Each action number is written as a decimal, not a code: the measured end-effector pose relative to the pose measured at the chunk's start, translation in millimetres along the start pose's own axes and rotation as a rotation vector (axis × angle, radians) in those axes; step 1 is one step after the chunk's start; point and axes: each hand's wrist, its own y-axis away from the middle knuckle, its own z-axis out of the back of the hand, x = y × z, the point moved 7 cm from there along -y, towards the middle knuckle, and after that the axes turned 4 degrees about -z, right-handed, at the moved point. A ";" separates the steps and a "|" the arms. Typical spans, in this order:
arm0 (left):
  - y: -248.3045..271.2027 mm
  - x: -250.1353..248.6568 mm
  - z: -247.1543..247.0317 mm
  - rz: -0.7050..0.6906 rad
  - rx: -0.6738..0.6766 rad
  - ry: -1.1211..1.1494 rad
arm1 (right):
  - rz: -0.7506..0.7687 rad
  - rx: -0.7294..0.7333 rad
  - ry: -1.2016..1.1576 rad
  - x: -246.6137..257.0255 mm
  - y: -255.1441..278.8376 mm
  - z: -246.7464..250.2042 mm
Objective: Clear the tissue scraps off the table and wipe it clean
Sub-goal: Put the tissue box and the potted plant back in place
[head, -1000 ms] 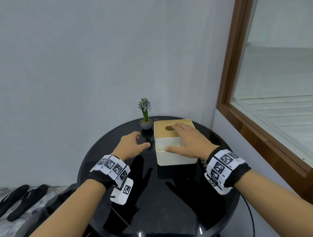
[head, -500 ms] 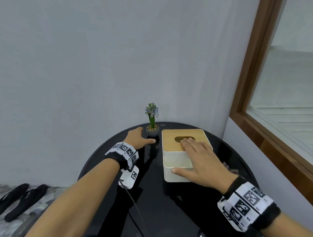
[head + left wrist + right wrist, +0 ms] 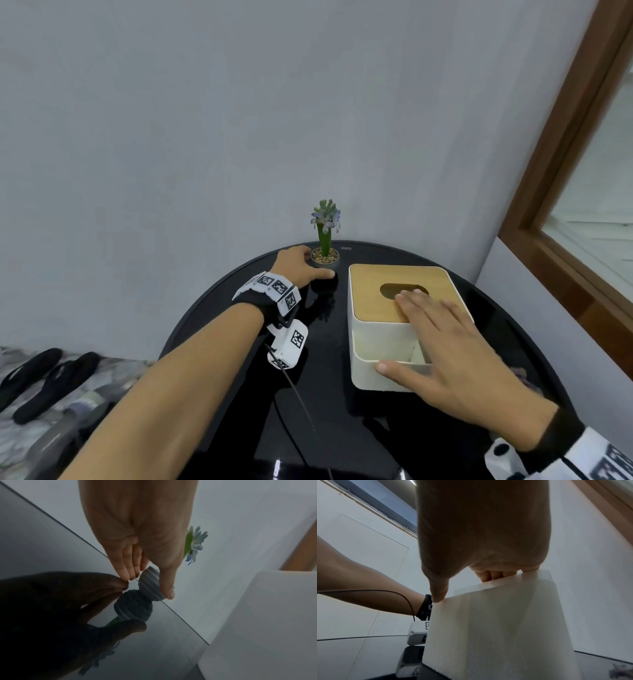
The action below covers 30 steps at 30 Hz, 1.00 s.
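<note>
The left hand (image 3: 301, 265) is in the middle of the head view. Its fingers (image 3: 127, 566) and thumb close narrowly around the small ribbed flower pot (image 3: 150, 584), which stands upright on the black surface (image 3: 212, 308), with the flower pointing up. The right hand (image 3: 455, 356), at the lower right, lies wide and flat on the tissue box (image 3: 376, 356): fingers straight on the wooden lid near the oval slot, thumb on the near white rim. The box's long side runs away from the camera. Only the right wrist view shows a small grey scrap (image 3: 620, 668) on the surface at the lower right; what it is cannot be told.
</note>
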 end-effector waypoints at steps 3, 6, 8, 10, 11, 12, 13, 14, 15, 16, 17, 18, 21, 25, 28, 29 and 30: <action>-5.7 2.1 -2.6 -0.015 0.002 -0.012 | -0.015 0.025 0.002 -0.6 -1.7 -1.3; -8.9 4.4 -3.6 -0.033 -0.014 0.016 | -0.028 0.053 0.012 -0.7 -2.9 -1.2; -10.0 4.7 -4.2 -0.049 -0.021 0.033 | -0.030 0.067 0.013 -0.8 -3.0 -1.0; -10.8 4.9 -4.7 -0.062 -0.025 0.040 | -0.031 0.080 0.004 -0.8 -3.2 -1.0; -11.0 4.8 -4.9 -0.066 -0.029 0.044 | -0.031 0.085 -0.001 -0.7 -3.3 -0.9; -11.0 4.7 -4.9 -0.069 -0.032 0.045 | -0.029 0.085 -0.003 -0.6 -3.5 -0.8; -10.7 3.9 -4.6 -0.075 -0.037 0.048 | -0.028 0.083 -0.004 -0.7 -3.9 -0.5; -10.3 3.0 -4.3 -0.081 -0.042 0.050 | -0.028 0.083 -0.003 -1.0 -3.9 -0.6; -9.9 2.2 -3.9 -0.086 -0.048 0.055 | -0.028 0.086 -0.002 -1.4 -4.1 -1.0; -8.9 1.8 -3.5 -0.088 -0.053 0.059 | -0.026 0.086 -0.001 -1.5 -3.8 -1.1; -7.8 0.8 -2.9 -0.090 -0.057 0.063 | -0.022 0.080 -0.002 -1.7 -3.6 -0.7; -6.2 0.4 -2.2 -0.090 -0.059 0.065 | -0.018 0.073 -0.002 -2.1 -3.1 -1.1; -0.3 -0.7 0.8 -0.097 -0.053 0.063 | -0.003 0.044 0.000 -2.1 -1.9 -1.6; 13.1 -1.1 8.5 -0.114 -0.033 0.054 | 0.014 0.006 -0.004 -2.0 -1.6 -2.1; 28.8 0.2 16.0 -0.127 -0.027 0.060 | 0.032 -0.030 -0.014 -1.3 -0.6 -1.1; 35.4 0.4 17.6 -0.133 -0.017 0.060 | 0.038 -0.038 -0.005 -1.2 0.0 -1.1; 41.9 1.0 18.9 -0.136 -0.006 0.061 | 0.043 -0.047 -0.002 -1.2 0.3 -1.1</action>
